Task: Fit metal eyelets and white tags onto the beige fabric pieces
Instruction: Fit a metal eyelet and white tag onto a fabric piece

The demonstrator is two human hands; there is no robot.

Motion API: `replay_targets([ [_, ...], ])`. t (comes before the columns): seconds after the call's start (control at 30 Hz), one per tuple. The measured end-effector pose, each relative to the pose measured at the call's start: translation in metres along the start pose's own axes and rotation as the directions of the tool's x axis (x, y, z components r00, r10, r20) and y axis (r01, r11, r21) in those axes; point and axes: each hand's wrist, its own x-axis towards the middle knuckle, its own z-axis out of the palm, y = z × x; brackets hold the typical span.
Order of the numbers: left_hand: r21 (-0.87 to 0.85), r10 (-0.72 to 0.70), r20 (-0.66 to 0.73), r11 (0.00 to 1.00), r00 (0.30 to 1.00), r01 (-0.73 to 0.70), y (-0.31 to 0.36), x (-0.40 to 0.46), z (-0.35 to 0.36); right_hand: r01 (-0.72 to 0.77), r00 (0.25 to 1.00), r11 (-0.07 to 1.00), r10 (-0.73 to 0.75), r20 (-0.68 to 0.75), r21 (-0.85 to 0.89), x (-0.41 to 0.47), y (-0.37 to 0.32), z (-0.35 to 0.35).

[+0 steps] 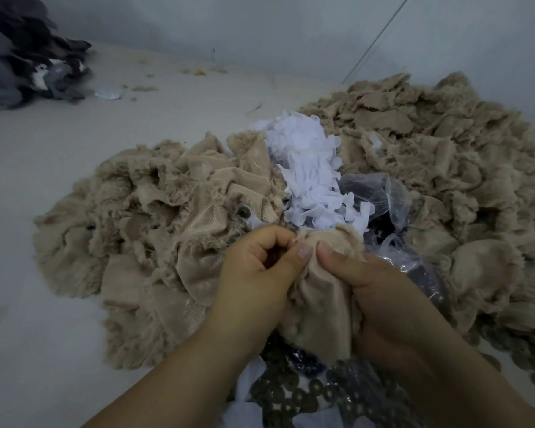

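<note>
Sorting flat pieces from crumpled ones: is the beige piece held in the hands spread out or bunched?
Bunched. The beige piece is gathered into folds between the left hand and right hand, both thumbs pinching its top edge.

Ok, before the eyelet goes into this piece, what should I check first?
1. Beige fabric piece held by both hands: ok; left hand and right hand pinch its top edge.
2. Eyelet in the left hand: cannot tell; its curled fingers hide the palm.
3. White tags within reach: ok, piled just beyond the hands.
4. Loose eyelets available: ok, below the wrists.
5. Plastic bag clear of the fabric piece: ok, behind it.
</note>
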Motion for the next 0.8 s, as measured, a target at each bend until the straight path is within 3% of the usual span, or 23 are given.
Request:
replay_targets([
  [0.2, -0.245, -0.116, 0.022, 0.962, 0.993, 0.118, 0.002, 0.006, -0.005, -0.021, 0.999, 0.997, 0.023, 0.037, -0.073, 0.009, -0.005, 0.002],
  [0.67, -0.281, -0.167, -0.03, 0.948, 0.986, 0.152, -0.002, 0.01, -0.003, 0.037, 0.997, 0.992, -0.029, 0.066, -0.118, 0.014, -0.003, -0.008],
  [0.8, -0.313, -0.173, 0.013, 0.935, 0.985, 0.169, 0.0, 0.009, -0.004, 0.008, 0.995, 0.99, 0.007, 0.105, -0.144, 0.014, -0.006, -0.014],
])
